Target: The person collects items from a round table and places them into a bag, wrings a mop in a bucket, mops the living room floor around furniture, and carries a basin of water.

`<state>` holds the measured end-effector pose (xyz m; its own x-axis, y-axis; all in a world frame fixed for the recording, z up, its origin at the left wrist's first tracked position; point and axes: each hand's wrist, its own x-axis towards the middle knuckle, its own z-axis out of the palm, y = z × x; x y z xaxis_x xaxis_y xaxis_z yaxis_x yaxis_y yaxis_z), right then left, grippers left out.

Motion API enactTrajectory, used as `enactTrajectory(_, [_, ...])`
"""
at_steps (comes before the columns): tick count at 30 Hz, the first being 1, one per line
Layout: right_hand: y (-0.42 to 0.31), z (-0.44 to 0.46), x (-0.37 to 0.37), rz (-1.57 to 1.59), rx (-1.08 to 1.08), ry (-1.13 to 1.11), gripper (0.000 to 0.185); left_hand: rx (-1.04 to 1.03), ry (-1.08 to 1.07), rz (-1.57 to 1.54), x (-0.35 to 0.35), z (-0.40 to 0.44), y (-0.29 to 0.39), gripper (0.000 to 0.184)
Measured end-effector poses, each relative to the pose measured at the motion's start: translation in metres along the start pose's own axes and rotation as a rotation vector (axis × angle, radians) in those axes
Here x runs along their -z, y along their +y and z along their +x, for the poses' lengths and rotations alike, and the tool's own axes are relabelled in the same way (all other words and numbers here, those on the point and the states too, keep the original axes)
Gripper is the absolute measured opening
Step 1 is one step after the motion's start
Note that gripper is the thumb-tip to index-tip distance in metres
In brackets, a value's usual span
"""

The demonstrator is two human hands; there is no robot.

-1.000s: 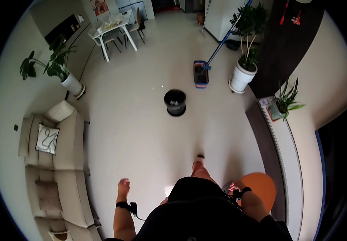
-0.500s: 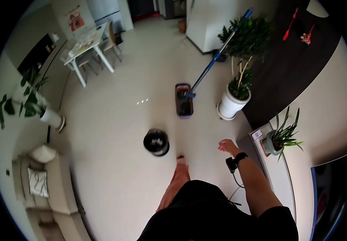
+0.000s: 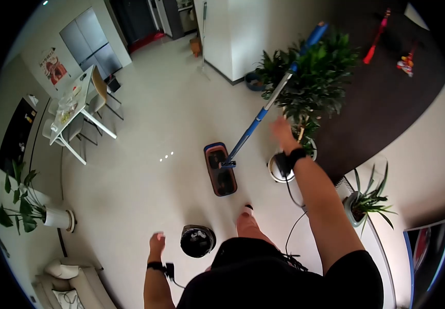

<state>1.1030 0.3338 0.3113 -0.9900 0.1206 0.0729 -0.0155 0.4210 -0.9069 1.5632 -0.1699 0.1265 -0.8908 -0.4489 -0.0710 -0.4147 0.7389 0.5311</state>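
Note:
My right hand (image 3: 283,133) is stretched forward, to the right of the mop's blue-and-silver pole (image 3: 256,121) and in front of the potted tree. Motion blurs its fingers, and I see nothing in it. The pole leans up and to the right from a long bucket (image 3: 220,170) with a blue and orange rim. Low on the left, my left hand (image 3: 157,241) hangs with fingers loosely bent and nothing held. A black trash bin (image 3: 197,241) holding some whitish rubbish stands between that hand and my leg. Both wrists wear black straps with cabled devices.
A leafy tree in a white pot (image 3: 279,167) stands right of the bucket. Another plant (image 3: 369,203) sits on the low cabinet at right. A dining table (image 3: 73,105) with chairs is far left, a sofa (image 3: 73,280) lower left. A thin pole (image 3: 204,36) leans at the wall.
My right hand has reached forward toward the mop pole and potted tree. My left hand has come into view. The bin and bucket now appear lower and nearer to me.

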Motion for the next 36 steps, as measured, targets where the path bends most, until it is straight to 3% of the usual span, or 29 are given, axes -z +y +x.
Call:
enactTrajectory(1, [-0.007,0.018,-0.010,-0.365,0.072,0.044,0.069,-0.200,0.102,0.037,0.008,0.025,0.031,0.021])
enactTrajectory(2, [-0.050,0.013,-0.004,0.181,-0.207,-0.122,0.081,0.004,-0.004,-0.144,0.015,0.045,0.065,0.020])
enactTrajectory(4, [-0.043,0.046,-0.024,0.219,-0.325,-0.142,0.090,-0.009,-0.060,-0.133,0.013,0.071,0.110,0.019])
enactTrajectory(6, [-0.021,0.080,-0.054,0.091,-0.452,0.124,0.073,0.073,-0.183,-0.237,-0.015,0.091,0.131,0.020])
enactTrajectory(7, [-0.013,0.092,-0.061,0.083,-0.464,0.114,0.073,0.185,-0.317,-0.426,-0.032,0.101,0.137,0.021])
enactTrajectory(10, [0.009,0.110,-0.072,0.713,-0.354,0.299,0.024,0.374,-0.539,-0.574,-0.017,0.130,0.225,0.026])
enactTrajectory(14, [-0.006,0.087,-0.078,0.642,-0.249,0.154,0.018,0.334,-0.586,-0.631,-0.028,0.219,0.246,0.026])
enactTrajectory(18, [-0.027,0.049,-0.098,0.821,-0.054,0.090,0.017,0.140,-0.704,-0.540,-0.053,0.330,0.258,0.028])
enactTrajectory(19, [-0.036,0.040,-0.099,0.834,-0.073,0.128,0.016,0.185,-0.784,-0.644,-0.045,0.353,0.282,0.027])
enactTrajectory(22, [-0.056,0.004,-0.113,0.811,-0.076,0.307,0.010,0.082,-1.007,-0.592,-0.067,0.426,0.299,0.027])
enactTrajectory(24, [-0.082,-0.018,-0.130,0.677,-0.033,0.510,0.016,0.026,-1.120,-0.510,-0.094,0.470,0.293,0.024])
enactTrajectory(26, [-0.102,-0.041,-0.148,0.755,-0.042,0.693,0.017,-0.366,-1.097,-0.155,-0.117,0.498,0.283,0.019])
enactTrajectory(27, [-0.116,-0.051,-0.154,0.781,-0.058,0.738,0.015,-0.092,-1.187,-0.304,-0.115,0.500,0.294,0.015])
enactTrajectory(30, [-0.138,-0.087,-0.182,0.707,-0.001,0.733,0.014,-0.050,-1.461,-0.272,-0.133,0.493,0.308,0.015])
enactTrajectory(34, [-0.174,-0.137,-0.221,0.599,-0.014,0.823,0.015,0.254,-1.694,-0.214,-0.131,0.414,0.326,0.049])
enactTrajectory(35, [-0.187,-0.147,-0.230,0.494,-0.074,0.828,0.023,0.288,-1.736,-0.180,-0.134,0.396,0.320,0.051])
enactTrajectory(36, [-0.192,-0.158,-0.239,0.490,0.006,0.817,0.026,0.314,-1.757,-0.157,-0.126,0.378,0.321,0.050])
